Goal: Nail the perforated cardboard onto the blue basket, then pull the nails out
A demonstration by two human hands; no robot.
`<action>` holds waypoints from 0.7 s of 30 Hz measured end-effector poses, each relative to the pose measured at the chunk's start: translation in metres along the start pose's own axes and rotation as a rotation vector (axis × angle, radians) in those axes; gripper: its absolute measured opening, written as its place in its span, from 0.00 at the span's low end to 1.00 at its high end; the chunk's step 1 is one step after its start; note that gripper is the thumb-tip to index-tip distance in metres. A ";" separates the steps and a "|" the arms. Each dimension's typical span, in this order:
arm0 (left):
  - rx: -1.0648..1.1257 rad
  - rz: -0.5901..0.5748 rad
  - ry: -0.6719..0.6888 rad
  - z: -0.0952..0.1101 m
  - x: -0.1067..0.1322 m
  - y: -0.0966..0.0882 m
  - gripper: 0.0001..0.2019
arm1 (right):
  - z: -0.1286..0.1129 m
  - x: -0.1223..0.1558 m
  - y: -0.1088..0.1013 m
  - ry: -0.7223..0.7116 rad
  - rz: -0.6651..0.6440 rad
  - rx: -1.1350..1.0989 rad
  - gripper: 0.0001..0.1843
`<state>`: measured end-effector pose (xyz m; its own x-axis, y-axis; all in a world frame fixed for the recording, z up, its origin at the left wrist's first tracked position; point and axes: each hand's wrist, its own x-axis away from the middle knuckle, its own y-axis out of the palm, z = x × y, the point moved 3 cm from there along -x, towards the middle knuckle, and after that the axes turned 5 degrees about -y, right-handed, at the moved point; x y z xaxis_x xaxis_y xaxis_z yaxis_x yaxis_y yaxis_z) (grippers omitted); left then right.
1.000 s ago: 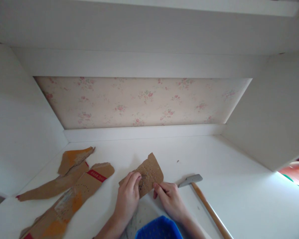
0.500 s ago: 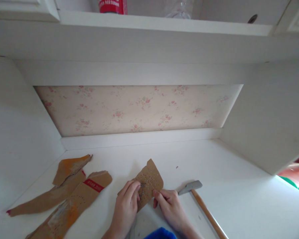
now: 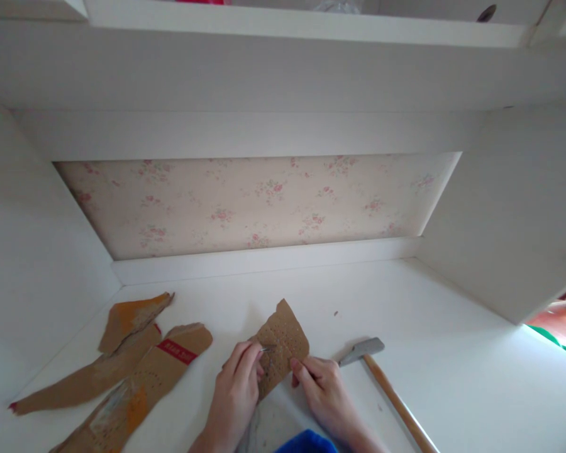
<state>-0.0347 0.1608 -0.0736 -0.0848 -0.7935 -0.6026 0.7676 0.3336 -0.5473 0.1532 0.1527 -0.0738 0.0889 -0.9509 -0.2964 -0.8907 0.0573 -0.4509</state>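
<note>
Near the front edge of the desk (image 3: 429, 327), the left hand (image 3: 233, 393) pinches a thin nail (image 3: 266, 349) on the brown card (image 3: 285, 333), which already has many little holes. The right hand (image 3: 325, 390) pinches the card's side. The hammer (image 3: 362, 350) lies untouched nearby.

the bottom edge is cutting off the blue container (image 3: 306, 442), leaving only its rim showing. the wooden handle of the hammer (image 3: 365, 349) is running out at that same edge, and so is the long cardboard strip (image 3: 122, 402). the left hand (image 3: 233, 396) and right hand (image 3: 327, 393) are covering the near end of the perforated cardboard piece (image 3: 285, 333). the left fingertips are pinching a thin metal thing (image 3: 266, 348), too small to identify. whether the right fingers are gripping or only pressing is not showing. the top edge is clipping a red thing (image 3: 200, 2) on the shelf.
</note>
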 end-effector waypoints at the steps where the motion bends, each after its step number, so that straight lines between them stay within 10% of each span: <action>1: 0.004 0.004 0.001 -0.001 0.000 -0.001 0.12 | 0.001 0.000 -0.002 0.013 0.020 -0.002 0.28; 10: -0.185 0.216 -0.332 -0.040 -0.023 -0.032 0.15 | 0.006 -0.002 -0.008 0.121 0.094 -0.087 0.27; 21: -0.402 -0.053 -0.164 -0.054 -0.017 -0.022 0.13 | 0.012 -0.005 -0.004 0.204 0.083 -0.225 0.27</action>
<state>-0.0845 0.1943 -0.0827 0.0094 -0.8747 -0.4846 0.4539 0.4356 -0.7773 0.1622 0.1612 -0.0805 -0.0592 -0.9885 -0.1392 -0.9696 0.0901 -0.2275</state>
